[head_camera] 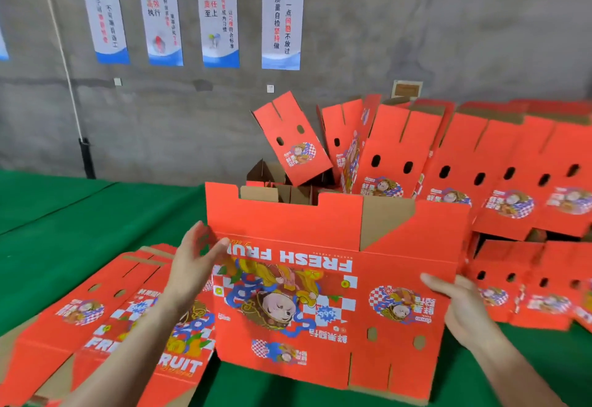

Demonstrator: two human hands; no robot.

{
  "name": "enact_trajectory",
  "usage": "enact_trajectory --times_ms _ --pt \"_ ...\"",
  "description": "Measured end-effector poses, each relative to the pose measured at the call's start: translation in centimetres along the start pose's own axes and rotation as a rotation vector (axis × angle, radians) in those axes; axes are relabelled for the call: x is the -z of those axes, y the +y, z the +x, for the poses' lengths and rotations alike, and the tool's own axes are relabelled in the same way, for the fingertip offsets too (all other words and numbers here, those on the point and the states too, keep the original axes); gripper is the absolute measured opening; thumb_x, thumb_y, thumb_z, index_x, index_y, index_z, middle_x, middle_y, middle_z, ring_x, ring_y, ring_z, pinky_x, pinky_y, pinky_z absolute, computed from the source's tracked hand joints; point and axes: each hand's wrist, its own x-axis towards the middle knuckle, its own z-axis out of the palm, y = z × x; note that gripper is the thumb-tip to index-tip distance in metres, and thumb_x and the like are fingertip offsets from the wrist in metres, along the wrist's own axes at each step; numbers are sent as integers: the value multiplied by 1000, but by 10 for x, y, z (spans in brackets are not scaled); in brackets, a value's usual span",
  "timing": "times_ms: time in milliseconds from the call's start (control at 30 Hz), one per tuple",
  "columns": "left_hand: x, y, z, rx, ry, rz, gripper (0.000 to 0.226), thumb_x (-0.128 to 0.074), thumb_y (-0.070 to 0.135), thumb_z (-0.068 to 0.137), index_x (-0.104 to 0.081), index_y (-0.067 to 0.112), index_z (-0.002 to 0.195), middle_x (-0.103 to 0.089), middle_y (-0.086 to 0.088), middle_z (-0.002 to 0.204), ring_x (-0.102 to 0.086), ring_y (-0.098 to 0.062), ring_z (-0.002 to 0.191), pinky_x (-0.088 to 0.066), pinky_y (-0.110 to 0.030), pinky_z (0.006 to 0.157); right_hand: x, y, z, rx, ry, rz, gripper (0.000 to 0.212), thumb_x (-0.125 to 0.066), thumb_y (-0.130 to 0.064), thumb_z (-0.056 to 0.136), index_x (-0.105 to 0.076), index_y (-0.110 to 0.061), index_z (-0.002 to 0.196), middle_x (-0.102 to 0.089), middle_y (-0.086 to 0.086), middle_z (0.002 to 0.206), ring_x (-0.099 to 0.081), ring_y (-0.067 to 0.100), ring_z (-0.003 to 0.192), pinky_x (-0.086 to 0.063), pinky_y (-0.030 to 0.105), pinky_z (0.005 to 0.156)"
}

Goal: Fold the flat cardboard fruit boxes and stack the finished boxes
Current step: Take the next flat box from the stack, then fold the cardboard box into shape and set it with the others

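A red cardboard box (320,294) stands upright in the middle of the green cloth (80,214), still mostly flat. Its glossy printed face shows a cartoon figure and "FRESH FRUIT" upside down. The top edge is notched, two oval holes sit low on the right panel, and one bent flap shows plain brown board.

The left hand (192,265) pinches the box's left edge near the crease, thumb on the print; the other fingers are fairly straight (blurred, so their exact hold is unclear). The right hand (464,307) grips the right edge, thumb laid across the front and fingers hidden behind.

A pile of flat boxes (89,320) lies at the left. Folded boxes (499,163) lean in rows at the right, below a rough grey wall (416,22) with blue-and-white posters (282,22).
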Motion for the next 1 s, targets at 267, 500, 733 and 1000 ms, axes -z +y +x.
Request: enact_trajectory --times_ms 267,500,733,1000 --pt "-79 -3 -8 166 -127 -428 26 -69 6 76 -61 8 100 -66 -13 91 -65 -21 75 -54 -31 65 95 -10 -14 -58 176 -25 22 -69 -5 75 -71 -12 95 -75 3 82 -67 32 91 -48 42 80" --pt "-112 -10 -35 255 -239 -514 33 -68 15 71 -63 5 102 -70 -22 101 -67 -33 86 -54 -49 83 119 -11 -26 121 176 -192 38 -73 -4 75 -62 -15 110 -71 2 109 -64 14 103 -47 31 91" --pt "-120 -3 -41 231 -231 -527 27 -65 11 78 -62 8 105 -70 -21 101 -68 -34 85 -56 -45 77 67 -38 -49 933 358 -837 34 -60 -19 82 -61 -4 113 -58 2 106 -53 7 98 -41 21 88" --pt "-116 -5 -50 171 -301 -535 32 -68 18 74 -63 14 106 -71 -18 104 -70 -33 89 -58 -41 71 31 -42 -33 323 1 -1053 33 -61 -35 91 -53 -10 111 -63 0 85 -61 17 82 -50 36 78"
